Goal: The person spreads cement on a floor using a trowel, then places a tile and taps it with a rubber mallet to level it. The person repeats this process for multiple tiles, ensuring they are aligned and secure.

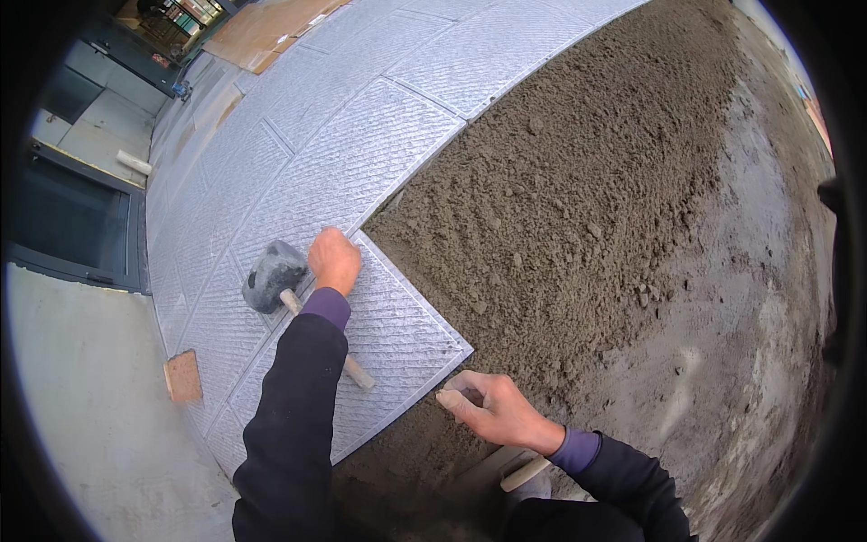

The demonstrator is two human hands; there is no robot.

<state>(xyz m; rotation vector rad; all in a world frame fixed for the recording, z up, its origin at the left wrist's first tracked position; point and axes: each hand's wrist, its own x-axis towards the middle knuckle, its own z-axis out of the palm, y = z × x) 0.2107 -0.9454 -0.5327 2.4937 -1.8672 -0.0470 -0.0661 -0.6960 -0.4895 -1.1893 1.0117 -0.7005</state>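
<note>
My left hand [334, 261] is closed in a fist over the joint between two grey ribbed paving slabs [406, 330], near their edge along the sand. What it holds, if anything, is hidden. Beside it lies a rubber mallet with a black head [274, 276]; its wooden handle [358, 373] passes beneath my left forearm. My right hand [501, 411] hovers by the near slab's outer corner, above the dark sand, with thumb and fingers curled together. Anything pinched there is too small to make out.
A loose bed of damp sand or mortar [560, 181] borders the slabs on the right. A tool's wooden handle [526, 473] shows near my body. At left are a brown block [183, 376] and a dark-framed window [77, 217]; brown sheets [262, 36] cover the far slabs.
</note>
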